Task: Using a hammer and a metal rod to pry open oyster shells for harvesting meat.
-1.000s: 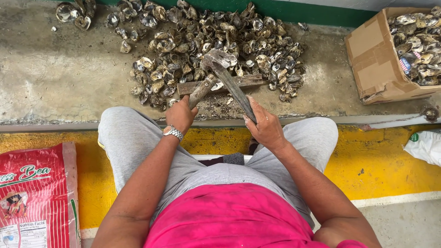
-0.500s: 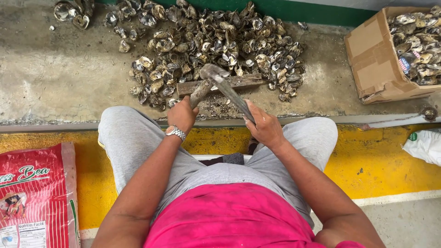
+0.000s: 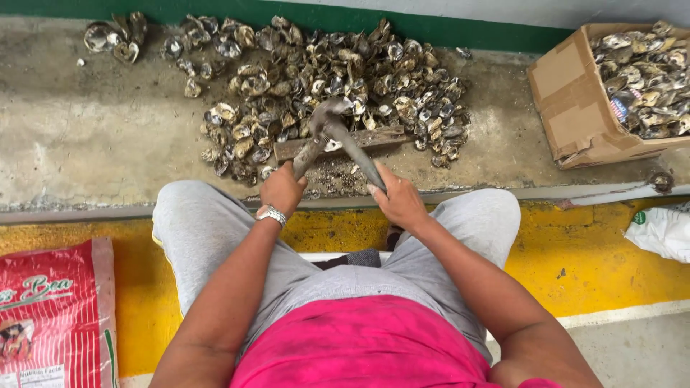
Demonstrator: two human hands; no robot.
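A rough grey concrete ledge ran across the scene, stained and gritty, backed by a wall with a green painted band along its base. Below the ledge edge, the floor bore a broad yellow stripe edged by a white line, then plain grey concrete. Light was even and soft, like daylight, with no hard shadows.

Cardboard box, red sack, white bag

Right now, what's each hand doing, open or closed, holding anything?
Left hand: closed on a grey tool handle.
Right hand: closed on the hammer.
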